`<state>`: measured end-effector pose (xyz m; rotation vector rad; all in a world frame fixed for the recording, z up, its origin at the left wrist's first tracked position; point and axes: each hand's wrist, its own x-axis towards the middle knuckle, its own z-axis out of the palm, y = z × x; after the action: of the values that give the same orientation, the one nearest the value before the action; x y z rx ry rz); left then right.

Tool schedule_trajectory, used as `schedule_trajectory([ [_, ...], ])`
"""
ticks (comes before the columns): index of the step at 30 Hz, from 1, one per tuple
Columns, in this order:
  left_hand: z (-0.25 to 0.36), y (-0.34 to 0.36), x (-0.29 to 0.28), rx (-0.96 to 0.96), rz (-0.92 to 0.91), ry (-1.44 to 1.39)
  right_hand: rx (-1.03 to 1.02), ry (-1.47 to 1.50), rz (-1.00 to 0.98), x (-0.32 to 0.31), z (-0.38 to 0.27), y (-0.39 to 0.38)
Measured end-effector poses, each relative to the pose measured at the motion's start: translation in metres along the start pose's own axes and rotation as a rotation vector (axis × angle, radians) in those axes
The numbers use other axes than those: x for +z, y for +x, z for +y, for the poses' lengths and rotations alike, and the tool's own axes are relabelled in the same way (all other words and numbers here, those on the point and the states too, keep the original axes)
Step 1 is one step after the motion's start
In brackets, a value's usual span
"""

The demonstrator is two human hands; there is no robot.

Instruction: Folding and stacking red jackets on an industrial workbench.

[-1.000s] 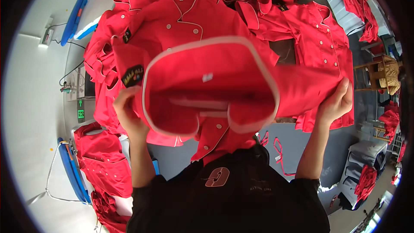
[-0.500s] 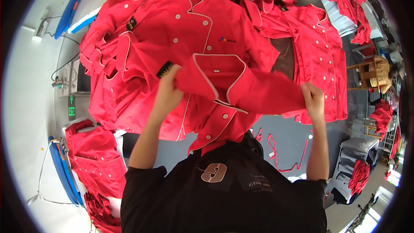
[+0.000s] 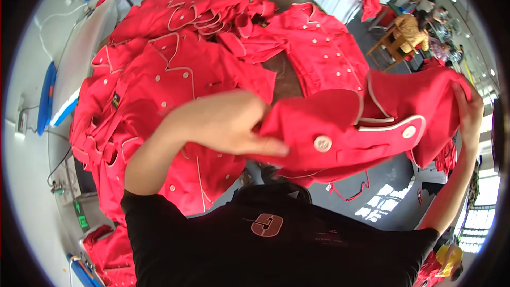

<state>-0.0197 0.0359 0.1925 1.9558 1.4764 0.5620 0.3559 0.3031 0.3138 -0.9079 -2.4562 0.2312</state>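
A red jacket with pale piping and round buttons is stretched up between my two hands, in front of my chest. My left hand is closed on its left side, thumb pointing right. At far right, my right hand grips the jacket's other end, fingers partly behind the cloth. Beneath and to the left, another red jacket lies spread on a heap of similar ones. A small dark pen-like thing with a coloured end rests on it.
A brown table carries the garments, including a jacket at its right. A person in a yellow top sits on a wooden chair farther right. Blue-edged boards stand along the left wall. A red strip lies on the grey floor.
The held jacket has moved rightward and nearer to the camera, both hands with it. My view has turned right, so the heap now appears farther left.
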Motion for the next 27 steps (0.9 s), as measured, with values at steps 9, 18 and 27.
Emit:
schedule_trajectory([
  [9,0.007,0.043,-0.042,0.226,0.524,-0.45,0.138,0.336,0.139,-0.074,-0.021,-0.044],
  [18,0.039,0.034,-0.012,0.312,-0.018,-0.806,0.106,-0.278,0.453,-0.082,-0.006,-0.031],
  [27,0.027,0.028,-0.09,0.216,1.293,0.438,0.038,-0.31,0.459,-0.04,-0.03,-0.025],
])
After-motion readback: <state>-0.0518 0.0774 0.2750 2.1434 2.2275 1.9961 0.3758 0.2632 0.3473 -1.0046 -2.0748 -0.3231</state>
